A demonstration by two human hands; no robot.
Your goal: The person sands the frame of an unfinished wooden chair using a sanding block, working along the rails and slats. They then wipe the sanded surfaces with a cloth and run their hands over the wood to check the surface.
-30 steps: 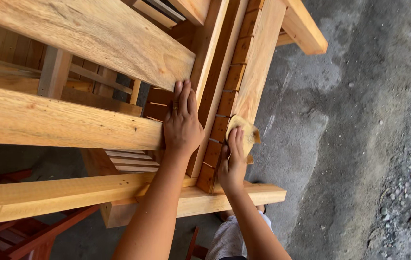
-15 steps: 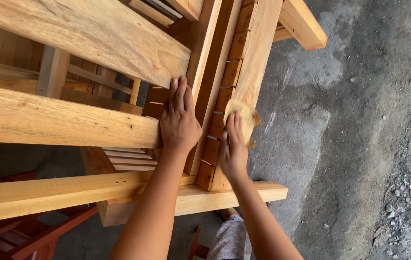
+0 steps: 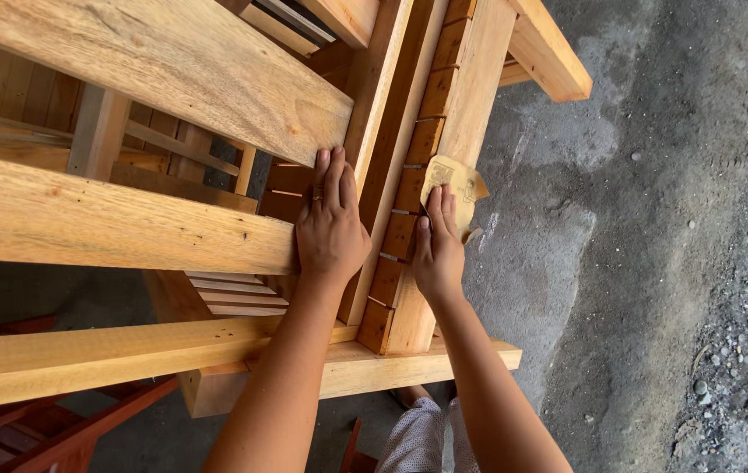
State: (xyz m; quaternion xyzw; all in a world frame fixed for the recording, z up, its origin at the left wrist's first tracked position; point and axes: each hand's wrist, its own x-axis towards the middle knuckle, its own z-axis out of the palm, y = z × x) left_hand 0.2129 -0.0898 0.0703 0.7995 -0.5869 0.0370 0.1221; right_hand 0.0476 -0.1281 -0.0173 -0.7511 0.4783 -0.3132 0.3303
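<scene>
**Hands on a wooden frame, one pressing sandpaper**

Head view: the right hand (image 3: 438, 250) lies flat with fingers stretched, pressing a tan sheet of sandpaper (image 3: 453, 181) against the pale rail (image 3: 470, 96) of an unfinished wooden frame (image 3: 172, 66). The sandpaper sits under the fingertips, just beside a row of darker slats (image 3: 409, 188). The left hand (image 3: 331, 229) rests open, palm down, on the neighbouring upright (image 3: 382, 114), gripping nothing. The hands are close together, not touching. Grey concrete floor (image 3: 654, 245) spreads to the right; red-brown wooden pieces (image 3: 32, 429) show at lower left
</scene>
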